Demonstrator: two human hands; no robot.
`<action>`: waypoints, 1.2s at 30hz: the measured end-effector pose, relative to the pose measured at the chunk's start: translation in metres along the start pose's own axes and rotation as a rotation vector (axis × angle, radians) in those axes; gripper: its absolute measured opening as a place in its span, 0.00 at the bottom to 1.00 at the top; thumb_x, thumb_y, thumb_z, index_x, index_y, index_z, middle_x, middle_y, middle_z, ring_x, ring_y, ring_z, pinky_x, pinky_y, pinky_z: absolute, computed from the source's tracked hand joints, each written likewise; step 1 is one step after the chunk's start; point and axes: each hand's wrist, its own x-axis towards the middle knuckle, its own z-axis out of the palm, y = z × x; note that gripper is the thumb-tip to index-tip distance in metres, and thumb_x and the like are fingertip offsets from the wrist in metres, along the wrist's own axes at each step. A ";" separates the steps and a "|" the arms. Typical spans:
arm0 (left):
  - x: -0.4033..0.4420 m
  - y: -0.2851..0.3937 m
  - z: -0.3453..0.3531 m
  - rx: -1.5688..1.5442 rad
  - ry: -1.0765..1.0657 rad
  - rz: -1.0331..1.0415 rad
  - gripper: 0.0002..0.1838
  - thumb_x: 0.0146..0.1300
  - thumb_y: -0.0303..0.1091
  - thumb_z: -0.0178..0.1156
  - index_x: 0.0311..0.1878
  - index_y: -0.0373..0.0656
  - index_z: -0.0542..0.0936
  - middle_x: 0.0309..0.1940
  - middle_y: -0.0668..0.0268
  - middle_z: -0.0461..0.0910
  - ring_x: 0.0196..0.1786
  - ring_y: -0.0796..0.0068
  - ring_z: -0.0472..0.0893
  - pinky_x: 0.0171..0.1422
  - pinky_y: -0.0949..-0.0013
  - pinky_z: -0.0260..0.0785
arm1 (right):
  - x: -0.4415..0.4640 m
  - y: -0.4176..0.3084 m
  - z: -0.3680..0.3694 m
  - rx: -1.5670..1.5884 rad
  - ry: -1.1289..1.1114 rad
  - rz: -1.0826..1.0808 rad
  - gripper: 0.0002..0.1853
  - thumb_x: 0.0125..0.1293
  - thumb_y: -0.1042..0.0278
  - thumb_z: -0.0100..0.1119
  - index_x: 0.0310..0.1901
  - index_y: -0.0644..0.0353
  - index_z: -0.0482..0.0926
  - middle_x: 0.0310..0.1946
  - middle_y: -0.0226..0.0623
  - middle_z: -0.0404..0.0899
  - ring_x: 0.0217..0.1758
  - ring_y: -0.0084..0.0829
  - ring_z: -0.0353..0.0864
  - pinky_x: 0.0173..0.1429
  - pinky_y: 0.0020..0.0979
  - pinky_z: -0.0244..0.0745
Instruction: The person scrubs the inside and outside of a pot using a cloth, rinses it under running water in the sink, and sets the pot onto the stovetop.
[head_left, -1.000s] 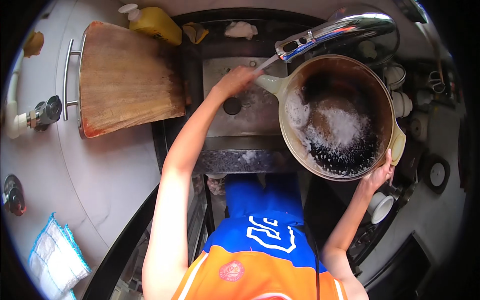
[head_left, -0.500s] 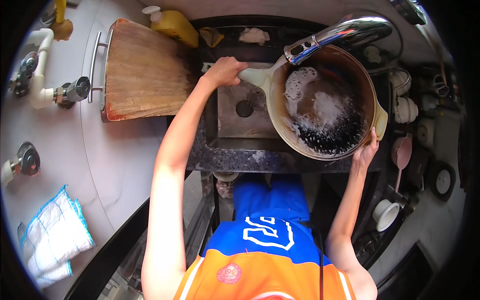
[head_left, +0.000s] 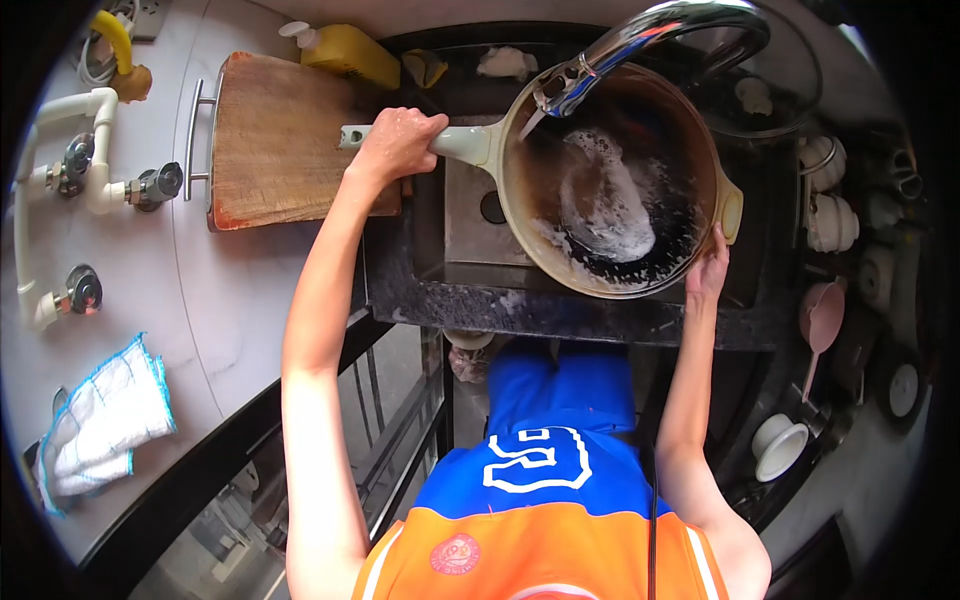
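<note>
A large, deep cream-coloured pan (head_left: 512, 225) with a dark inside is held over the sink (head_left: 470, 215). Dark water and white foam (head_left: 610, 205) lie in it. My left hand (head_left: 400, 143) is closed round its long pale handle. Below the short side grip, my right hand (head_left: 709, 267) holds the pan's lower right edge; part of its fingers is hidden beneath the pan. The chrome faucet (head_left: 610, 50) reaches over the upper left of the pan, with a thin stream of water falling from its spout into it.
Left of the sink a wooden cutting board (head_left: 285, 145) has a metal handle. Behind it stands a yellow pump bottle (head_left: 350, 55). A white cloth with blue edging (head_left: 110, 420) lies at lower left. Bowls (head_left: 830, 222) and a pink ladle (head_left: 822, 312) are on the right.
Both hands have shifted the pan left and slightly up in view. The foam inside has swirled into a curved band. The water stream from the faucet now shows inside the rim.
</note>
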 end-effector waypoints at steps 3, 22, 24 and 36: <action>-0.012 0.015 -0.023 0.024 -0.112 -0.073 0.11 0.36 0.28 0.58 0.28 0.41 0.73 0.21 0.53 0.77 0.32 0.49 0.79 0.36 0.51 0.71 | 0.008 0.007 -0.006 -0.001 -0.016 0.064 0.18 0.67 0.72 0.57 0.58 0.65 0.73 0.51 0.39 0.79 0.53 0.32 0.80 0.58 0.33 0.76; -0.108 0.103 -0.007 -0.464 -0.402 -0.455 0.14 0.36 0.26 0.53 0.30 0.34 0.79 0.26 0.44 0.77 0.35 0.42 0.77 0.42 0.49 0.71 | 0.019 -0.029 0.039 -0.616 0.092 0.127 0.19 0.64 0.67 0.62 0.52 0.70 0.77 0.45 0.36 0.82 0.43 0.25 0.81 0.48 0.23 0.74; -0.117 0.111 -0.020 -0.436 -0.441 -0.560 0.13 0.36 0.26 0.53 0.29 0.34 0.78 0.25 0.44 0.77 0.35 0.41 0.76 0.42 0.49 0.71 | 0.019 -0.019 0.048 -0.635 0.066 0.147 0.18 0.63 0.66 0.62 0.51 0.70 0.78 0.43 0.35 0.82 0.41 0.24 0.81 0.46 0.23 0.74; -0.175 0.117 -0.085 -0.109 -0.375 -0.697 0.08 0.37 0.25 0.55 0.25 0.35 0.71 0.18 0.45 0.74 0.29 0.41 0.76 0.36 0.48 0.70 | 0.049 0.092 0.068 -0.528 -0.145 0.430 0.16 0.64 0.66 0.60 0.48 0.71 0.77 0.42 0.40 0.82 0.42 0.29 0.81 0.47 0.27 0.76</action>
